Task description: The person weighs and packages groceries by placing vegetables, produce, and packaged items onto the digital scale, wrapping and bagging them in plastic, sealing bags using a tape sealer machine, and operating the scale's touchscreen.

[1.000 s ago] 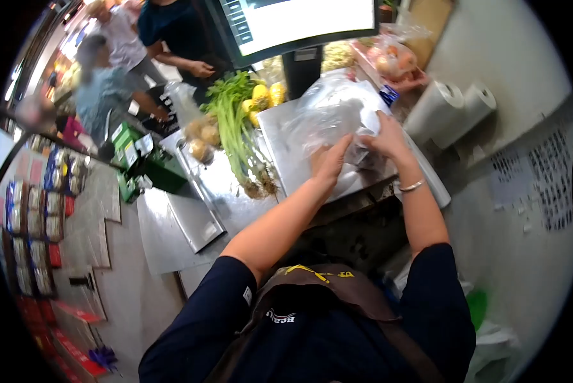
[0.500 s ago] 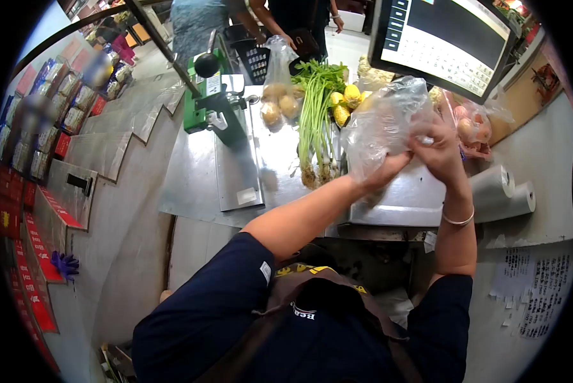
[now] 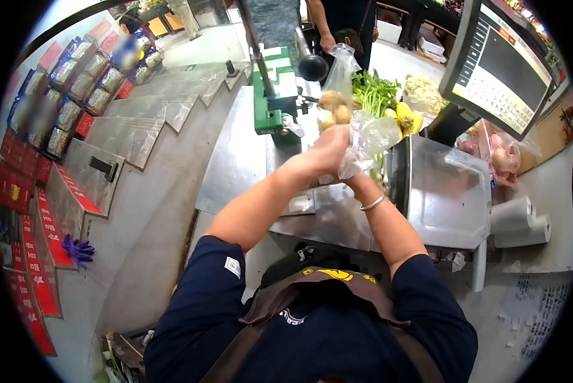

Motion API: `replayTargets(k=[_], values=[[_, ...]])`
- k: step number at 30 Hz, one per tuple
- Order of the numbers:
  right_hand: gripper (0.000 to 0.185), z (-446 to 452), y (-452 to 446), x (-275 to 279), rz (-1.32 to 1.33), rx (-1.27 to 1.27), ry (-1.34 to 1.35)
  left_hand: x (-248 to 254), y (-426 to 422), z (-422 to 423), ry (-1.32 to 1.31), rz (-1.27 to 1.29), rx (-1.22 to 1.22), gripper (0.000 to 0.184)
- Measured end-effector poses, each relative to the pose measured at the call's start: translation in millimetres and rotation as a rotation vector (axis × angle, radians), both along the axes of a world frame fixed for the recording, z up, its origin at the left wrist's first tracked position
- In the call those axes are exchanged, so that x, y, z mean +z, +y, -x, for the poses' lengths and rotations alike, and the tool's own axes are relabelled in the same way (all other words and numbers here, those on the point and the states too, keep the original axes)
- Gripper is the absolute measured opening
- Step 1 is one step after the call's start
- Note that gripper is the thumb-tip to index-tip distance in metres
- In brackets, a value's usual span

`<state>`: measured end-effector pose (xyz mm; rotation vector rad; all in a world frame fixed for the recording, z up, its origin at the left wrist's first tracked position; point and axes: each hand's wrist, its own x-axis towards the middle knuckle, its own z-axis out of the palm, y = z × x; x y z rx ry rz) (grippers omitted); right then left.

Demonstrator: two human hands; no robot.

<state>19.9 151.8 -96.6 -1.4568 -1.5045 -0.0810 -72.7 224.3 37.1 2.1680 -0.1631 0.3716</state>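
Note:
My left hand (image 3: 331,152) is closed on a clear plastic bag (image 3: 370,142), which bunches up to its right. Under the bag, my right hand (image 3: 358,181) meets the left one; its fingers are hidden. Any contents of this bag cannot be made out. Just beyond my hands, another clear bag (image 3: 341,70) holds several round, tan potatoes (image 3: 335,101). Leafy green stalks (image 3: 376,92) lie behind the held bag, with yellow vegetables (image 3: 407,118) and a cauliflower (image 3: 423,92) farther right.
A green bag-sealing machine (image 3: 277,89) with a black knob stands left of my hands. To the right is a metal scale platform (image 3: 449,191), below a tilted screen (image 3: 500,70). Plastic bag rolls (image 3: 513,214) lie at the right edge. A person (image 3: 347,29) stands across the counter.
Both hands have moved left with the plastic bag, from over the scale platform toward the sealing machine. The camera view has shifted left. The scale platform is now uncovered.

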Motion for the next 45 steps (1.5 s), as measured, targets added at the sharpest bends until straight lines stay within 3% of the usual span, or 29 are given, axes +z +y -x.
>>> replayTargets(k=[1, 2, 4, 6, 8, 9, 10, 12, 13, 15, 16, 17, 18, 20, 22, 24, 25, 26, 28, 31, 34, 35, 38, 40, 41, 42, 43, 44, 45], values=[[0.053, 1.5, 13.4, 6.6, 0.017, -0.063, -0.057, 10.9, 15.4, -2.0, -0.011, -0.222, 0.026, 0.031], [0.055, 3.5, 25.1, 12.4, 0.036, -0.131, -0.112, 19.8, 23.6, 3.1, -0.124, -0.250, 0.050, 0.030], [0.058, 5.0, 50.3, 18.8, 0.093, -0.264, -0.167, 14.9, 48.6, 3.2, -0.285, -0.599, 0.298, 0.026], [0.053, 4.9, 77.9, 24.9, 0.239, -0.326, -0.110, 7.6, 93.3, 1.2, -0.146, -0.516, 0.332, 0.023], [0.048, 5.8, 99.5, 43.8, 0.510, -0.303, 0.006, -22.3, 125.7, 5.5, -0.436, -0.143, 0.550, 0.026], [0.047, 8.7, 106.0, 51.4, 0.672, -0.268, 0.072, -8.9, 131.1, 19.0, -0.377, -0.093, 0.607, 0.023], [0.044, 12.1, 113.1, 48.1, 0.645, -0.251, 0.043, 3.6, 131.9, 30.2, -0.316, -0.044, 0.664, 0.021], [0.039, 17.1, 126.2, 34.4, 0.588, -0.221, -0.013, -31.2, 143.6, 28.0, -0.407, 0.374, 0.837, 0.019], [0.033, 31.6, 123.1, 30.6, 0.412, -0.347, -0.161, -37.5, 145.2, 29.0, -0.452, 0.586, 0.917, 0.018], [0.035, 18.8, 81.3, 44.0, 0.183, -0.079, 0.185, -43.5, 135.2, 32.9, -0.463, 0.704, 0.863, 0.016], [0.039, -12.3, 80.6, 24.8, 0.451, -0.336, 0.187, -38.3, 131.4, 37.8, -0.445, 0.687, 0.804, 0.015], [0.034, -31.1, 66.7, 49.7, 0.307, -0.423, 0.457, -35.4, 131.0, 39.2, -0.420, 0.680, 0.809, 0.014], [0.035, -19.0, 43.6, 118.0, 0.254, -0.413, 0.703, -34.0, 129.3, 40.8, -0.394, 0.676, 0.816, 0.013], [0.035, -39.3, 38.2, 184.0, 0.175, 0.307, 1.500, -35.4, 128.6, 40.6, -0.387, 0.669, 0.832, 0.012], [0.030, -2.2, 58.4, 239.1, 0.364, 0.160, 1.411, -42.9, 132.2, 37.1, -0.425, 0.670, 0.850, 0.012], [0.028, -2.2, 61.0, 242.4, 0.505, 0.237, 1.406, -40.5, 142.1, 38.2, -0.498, 0.456, 0.778, 0.012], [0.026, 1.0, 50.1, 238.3, 0.538, 0.290, 1.267, -41.8, 139.2, 37.2, -0.461, 0.497, 0.792, 0.012], [0.025, -2.3, 40.8, 227.5, 0.558, 0.292, 1.392, -41.7, 137.6, 36.4, -0.428, 0.538, 0.806, 0.012], [0.027, 1.9, 17.1, 209.4, 0.500, 0.321, 1.140, -42.6, 133.8, 33.3, -0.470, 0.474, 0.802, 0.013], [0.021, 50.8, -24.5, 153.5, 0.839, 0.319, 0.890, -41.9, 140.9, 36.3, -0.418, 0.417, 0.833, 0.015], [0.030, 90.2, -57.5, 21.1, 0.864, 0.167, 0.743, -31.8, 136.1, 48.5, -0.294, 0.348, 0.785, 0.018], [0.029, 104.2, -63.6, 7.9, 0.675, 0.234, 1.180, -27.7, 134.2, 50.8, -0.257, 0.288, 0.739, 0.020], [0.025, 94.5, -58.0, 25.7, 0.792, 0.234, 0.828, -3.2, 124.8, 60.3, -0.182, 0.206, 0.512, 0.018], [0.029, 63.5, -49.3, 72.2, 0.924, 0.583, 0.787, 17.6, 123.8, 59.6, -0.087, 0.002, 0.487, 0.018], [0.034, 36.8, -44.2, 77.0, 0.843, 0.739, 0.844, 17.9, 125.9, 57.9, -0.119, -0.073, 0.468, 0.019], [0.034, 7.2, -34.5, 64.4, 0.746, 0.619, 1.065, 14.2, 129.7, 52.7, -0.144, -0.155, 0.465, 0.019], [0.028, -18.8, -15.4, 76.1, 0.498, 0.376, 1.078, 7.4, 134.6, 47.1, -0.168, -0.237, 0.462, 0.019], [0.034, -34.7, -0.4, 95.3, 0.467, -0.063, 0.932, 3.1, 137.1, 43.1, -0.190, -0.317, 0.461, 0.019], [0.038, -72.8, 24.6, 69.1, 0.463, -0.374, 0.929, 24.4, 111.8, 39.0, -0.011, -0.139, 0.610, 0.017]])
